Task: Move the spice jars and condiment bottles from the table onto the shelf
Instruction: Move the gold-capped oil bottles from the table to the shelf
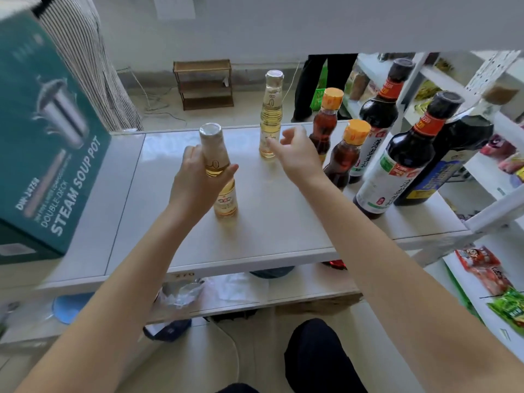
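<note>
Seemingly midway: the left hand (195, 180), fingers grasping a pale bottle (225, 199) by the neck, its base on the white counter (283, 219); the right hand (297, 157), fingers slack and empty, hovers just beside a second pale bottle (270, 109); five darker bottles (397, 165) line up right of it, all apparently still to be shelved

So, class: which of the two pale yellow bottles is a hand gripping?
The nearer bottle, with the left hand curled round its neck. The farther bottle stands ungripped beside the right hand.
</note>
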